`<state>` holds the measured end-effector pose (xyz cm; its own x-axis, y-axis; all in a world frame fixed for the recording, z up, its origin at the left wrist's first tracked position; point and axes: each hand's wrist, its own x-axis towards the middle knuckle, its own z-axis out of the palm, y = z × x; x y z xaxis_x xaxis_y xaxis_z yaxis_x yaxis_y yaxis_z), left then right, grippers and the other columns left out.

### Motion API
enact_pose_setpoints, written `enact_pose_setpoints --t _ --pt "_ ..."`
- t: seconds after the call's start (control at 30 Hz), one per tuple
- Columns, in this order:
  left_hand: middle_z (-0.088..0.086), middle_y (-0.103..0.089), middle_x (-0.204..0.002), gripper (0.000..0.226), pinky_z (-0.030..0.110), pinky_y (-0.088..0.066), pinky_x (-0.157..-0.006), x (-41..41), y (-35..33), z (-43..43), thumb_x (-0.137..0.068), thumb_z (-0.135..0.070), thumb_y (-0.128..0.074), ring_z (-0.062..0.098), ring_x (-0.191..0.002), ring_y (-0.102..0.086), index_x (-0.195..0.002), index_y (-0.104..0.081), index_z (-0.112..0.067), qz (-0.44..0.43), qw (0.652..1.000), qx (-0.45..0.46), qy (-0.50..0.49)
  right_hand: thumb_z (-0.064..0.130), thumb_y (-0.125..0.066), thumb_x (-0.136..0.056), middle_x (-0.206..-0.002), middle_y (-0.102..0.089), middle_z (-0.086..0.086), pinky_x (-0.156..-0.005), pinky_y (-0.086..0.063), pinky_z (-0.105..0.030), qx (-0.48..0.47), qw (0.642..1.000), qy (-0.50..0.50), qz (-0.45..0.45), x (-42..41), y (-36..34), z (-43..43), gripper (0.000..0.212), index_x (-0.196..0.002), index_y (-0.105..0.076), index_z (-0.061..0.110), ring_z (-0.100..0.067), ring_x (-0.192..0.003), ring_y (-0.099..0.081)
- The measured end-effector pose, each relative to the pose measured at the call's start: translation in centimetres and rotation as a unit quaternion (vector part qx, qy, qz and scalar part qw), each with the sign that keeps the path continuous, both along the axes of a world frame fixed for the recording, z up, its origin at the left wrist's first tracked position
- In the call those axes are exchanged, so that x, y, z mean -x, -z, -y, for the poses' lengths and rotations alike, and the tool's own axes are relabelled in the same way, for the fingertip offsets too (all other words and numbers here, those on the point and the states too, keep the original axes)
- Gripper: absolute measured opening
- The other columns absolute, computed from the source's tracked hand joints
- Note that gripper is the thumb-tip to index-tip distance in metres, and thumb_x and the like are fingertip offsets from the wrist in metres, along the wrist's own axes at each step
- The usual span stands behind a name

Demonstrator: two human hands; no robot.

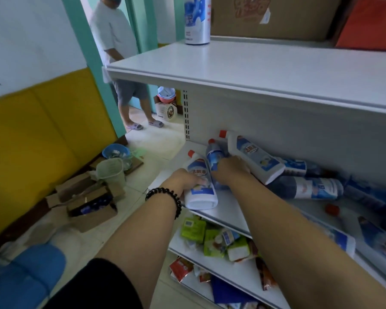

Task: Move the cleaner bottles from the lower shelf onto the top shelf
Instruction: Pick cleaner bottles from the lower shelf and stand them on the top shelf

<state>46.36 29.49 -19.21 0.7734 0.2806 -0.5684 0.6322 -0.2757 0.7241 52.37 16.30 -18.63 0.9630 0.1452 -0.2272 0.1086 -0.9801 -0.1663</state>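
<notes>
The pick-up step is in hand; nothing is yet lifted. The pale grey metal top shelf [254, 63] is taken as the landmark. On the lower shelf [230, 204], directly below it, the cleaner bottles are lying on their sides in a loose heap.

A white plastic cleaner bottle with a red cap [201, 197] lies at the near left corner below the top shelf. It is grasped at its lower body by the left hand [188, 180], whose fingers [202, 182] are curled over the label.

Just beside it, further under the top shelf, a blue plastic cleaner bottle [213, 156] is covered at mid-body by the right hand [231, 169]. The fingers of that hand are hidden behind its back, so it cannot be told whether they are clenched on the bottle or only resting on it. A larger white bottle [256, 160] leans against the back panel, touching the right hand.

On the top shelf itself, at its far left end, a blue-and-white cylindrical bottle [196, 21] stands upright, with a brown cardboard box [276, 16] behind it; the front of the shelf is bare.

The task is judged to be at an early stage, since most bottles remain below. The next move would call for the gripped bottles to be drawn out clear of the top shelf's front lip, raised, turned upright and set down on its bare front. Care would be needed that the leaning bottle is not toppled.
</notes>
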Motion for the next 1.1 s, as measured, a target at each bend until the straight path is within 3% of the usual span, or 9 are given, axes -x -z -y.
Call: enact_pose_setpoints --t 0.07,0.13,0.3,0.43,0.67,0.8,0.97,1.03,1.1 --pt "0.016 -0.074 -0.096 0.054 0.042 -0.062 -0.071 -0.3 0.0 -0.3 -0.071 -0.026 -0.09 0.028 -0.078 -0.073 -0.109 -0.06 -0.003 -0.008 1.0 -0.006 0.002 0.047 -0.065 -0.086 -0.131 -0.055 -0.018 -0.091 -0.048 -0.038 -0.018 1.0 0.016 0.008 -0.1 0.3 -0.4 0.074 -0.142 -0.043 0.005 -0.032 -0.113 -0.058" --pt "0.013 -0.072 -0.093 0.046 0.038 -0.061 -0.078 -0.7 0.0 -0.7 -0.074 -0.026 -0.087 0.026 -0.079 -0.072 -0.106 -0.06 -0.005 0.009 0.999 -0.039 0.01 0.047 -0.07 -0.081 -0.133 -0.054 -0.016 -0.09 -0.048 -0.038 -0.044 0.999 0.014 0.007 0.0 0.5 -1.0 0.084 -0.146 -0.036 0.006 -0.033 -0.116 -0.057" --pt "0.008 -0.063 -0.091 0.047 0.026 -0.047 -0.057 -0.9 0.2 -2.5 -0.075 -0.016 -0.083 0.016 -0.071 -0.059 -0.113 -0.062 0.001 0.045 0.996 -0.075 -0.016 0.056 -0.073 -0.071 -0.133 -0.05 -0.012 -0.081 -0.043 -0.038 -0.032 0.997 0.007 -0.063 0.6 0.9 -2.1 0.098 -0.146 -0.031 0.009 -0.033 -0.117 -0.057" --pt "0.011 -0.065 -0.086 0.047 0.027 -0.05 -0.056 -0.1 0.9 -3.8 -0.075 -0.016 -0.078 0.024 -0.072 -0.067 -0.115 -0.059 0.0 0.043 0.996 -0.023 -0.07 0.055 -0.075 -0.078 -0.137 -0.052 -0.013 -0.095 -0.046 -0.036 -0.043 0.987 -0.002 -0.155 1.2 0.8 -2.4 0.089 -0.144 -0.04 0.007 -0.029 -0.121 -0.056" --pt "0.009 -0.065 -0.079 0.039 0.028 -0.05 -0.06 1.3 2.4 -4.9 -0.079 -0.038 -0.075 0.027 -0.073 -0.068 -0.096 -0.064 -0.005 0.105 0.986 -0.036 -0.121 0.054 -0.073 -0.076 -0.106 -0.051 -0.005 -0.07 -0.044 -0.028 -0.201 0.967 0.087 -0.127 2.2 1.5 -2.4 0.076 -0.13 -0.048 0.007 -0.018 -0.082 -0.054" --pt "0.011 -0.071 -0.086 0.048 0.039 -0.061 -0.071 2.1 2.1 -5.9 -0.077 -0.051 -0.074 0.029 -0.075 -0.072 -0.093 -0.066 -0.006 0.131 0.982 -0.034 -0.136 0.04 -0.074 -0.079 -0.101 -0.064 -0.009 -0.072 -0.051 -0.03 -0.308 0.921 0.119 -0.205 4.0 1.5 -1.6 0.05 -0.116 -0.06 0.008 -0.02 -0.082 -0.062" --pt "0.011 -0.073 -0.093 0.07 0.042 -0.063 -0.071 3.3 -0.4 -5.7 -0.066 -0.062 -0.066 0.028 -0.079 -0.073 -0.109 -0.065 -0.006 0.178 0.98 0.004 -0.088 0.033 -0.076 -0.074 -0.097 -0.068 -0.011 -0.062 -0.05 -0.026 -0.401 0.888 0.143 -0.173 6.2 0.1 -0.6 0.047 -0.111 -0.061 0.007 -0.02 -0.08 -0.065" --pt "0.007 -0.072 -0.088 0.045 0.025 -0.057 -0.056 4.2 -1.7 -5.1 -0.083 -0.049 -0.064 0.02 -0.071 -0.071 -0.106 -0.063 -0.01 0.203 0.976 0.01 -0.081 0.026 -0.076 -0.079 -0.092 -0.067 -0.009 -0.062 -0.05 -0.026 -0.467 0.858 0.155 -0.148 7.1 -0.7 -0.3 0.041 -0.111 -0.059 0.007 -0.02 -0.078 -0.066" --pt "0.006 -0.073 -0.088 0.027 0.023 -0.05 -0.051 4.9 -2.4 -4.6 -0.092 -0.04 -0.059 0.018 -0.068 -0.07 -0.101 -0.063 -0.014 0.221 0.971 0.023 -0.084 0.034 -0.076 -0.081 -0.098 -0.069 -0.01 -0.068 -0.054 -0.031 -0.531 0.82 0.178 -0.115 8.2 -1.4 0.0 0.048 -0.118 -0.058 0.009 -0.023 -0.083 -0.069"
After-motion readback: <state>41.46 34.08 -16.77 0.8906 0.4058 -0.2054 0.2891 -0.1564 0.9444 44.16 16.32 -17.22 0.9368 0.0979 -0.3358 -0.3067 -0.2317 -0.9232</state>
